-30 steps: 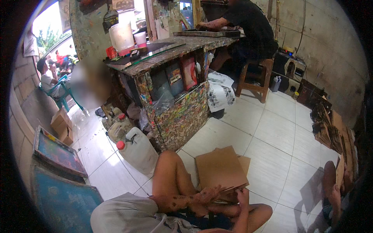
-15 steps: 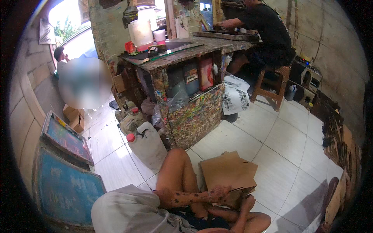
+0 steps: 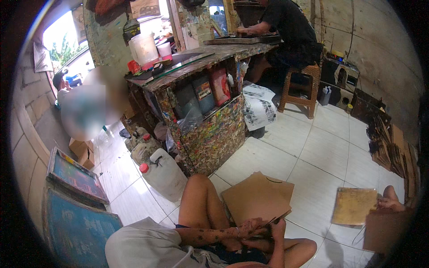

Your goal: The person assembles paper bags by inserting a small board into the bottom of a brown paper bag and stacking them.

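Several flat brown paper bags (image 3: 257, 196) lie fanned on the floor in front of my crossed legs; a thin dark cord curves at the top edge of one. My left hand (image 3: 251, 227), its wrist and forearm marked with dark patches, is closed at the near edge of these bags. Close beside it, my right hand (image 3: 278, 228) has its fingers pinched at the bags' near corner, where a thin dark line shows, perhaps a cord. The fingertips are partly hidden, so the exact grip is hard to see.
A paint-crusted workbench (image 3: 214, 138) stands ahead, white jugs (image 3: 163, 176) beside it. Blue framed screens (image 3: 80, 223) lean at left. At right, another person's hand (image 3: 391, 201) is by a brown sheet (image 3: 386, 230) and a yellowish board (image 3: 355, 205). Someone sits on a brown stool (image 3: 299, 91).
My hands have drawn closer together at the bags' near edge. The other person's hand, a brown sheet and the yellowish board have come into view at right. The view has shifted slightly.
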{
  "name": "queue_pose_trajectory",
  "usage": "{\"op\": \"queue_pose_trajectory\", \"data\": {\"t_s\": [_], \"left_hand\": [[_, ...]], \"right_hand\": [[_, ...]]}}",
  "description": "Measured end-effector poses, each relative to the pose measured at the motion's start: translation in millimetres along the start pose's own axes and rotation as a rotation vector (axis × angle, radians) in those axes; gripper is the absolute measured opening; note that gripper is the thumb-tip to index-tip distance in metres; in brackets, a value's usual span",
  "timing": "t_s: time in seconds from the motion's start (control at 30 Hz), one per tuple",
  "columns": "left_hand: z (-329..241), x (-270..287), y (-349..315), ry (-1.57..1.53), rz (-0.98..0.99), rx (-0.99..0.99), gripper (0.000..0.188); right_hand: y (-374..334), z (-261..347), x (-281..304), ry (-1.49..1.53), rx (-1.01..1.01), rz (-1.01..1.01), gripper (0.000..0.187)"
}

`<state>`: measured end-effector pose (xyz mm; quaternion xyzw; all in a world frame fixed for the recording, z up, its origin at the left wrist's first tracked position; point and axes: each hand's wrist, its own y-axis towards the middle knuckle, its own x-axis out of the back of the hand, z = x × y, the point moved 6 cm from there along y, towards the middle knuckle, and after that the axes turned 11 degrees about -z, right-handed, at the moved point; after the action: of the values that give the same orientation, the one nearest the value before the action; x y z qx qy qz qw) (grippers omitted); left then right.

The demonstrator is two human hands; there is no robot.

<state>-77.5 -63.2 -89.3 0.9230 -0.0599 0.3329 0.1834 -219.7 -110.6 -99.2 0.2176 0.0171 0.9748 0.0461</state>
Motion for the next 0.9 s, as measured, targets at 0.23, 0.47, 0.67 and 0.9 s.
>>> {"op": "queue_pose_trajectory", "data": {"t_s": [0.23,0.47,0.67,0.9], "left_hand": [[-32,14,15,-0.535,0.120,0.493,0.028],[-12,26,24,0.009,0.018,0.097,0.038],[23,0,-4,0.457,0.130,0.187,0.043],[35,1,-12,0.292,0.077,0.368,0.032]], "right_hand": [[7,-53,-22,0.261,0.019,0.063,0.035],[4,8,1,0.458,-0.151,0.170,0.054],[7,9,-9,0.285,-0.048,0.006,0.077],[17,-30,40,-0.028,0.001,-0.018,0.036]]}}
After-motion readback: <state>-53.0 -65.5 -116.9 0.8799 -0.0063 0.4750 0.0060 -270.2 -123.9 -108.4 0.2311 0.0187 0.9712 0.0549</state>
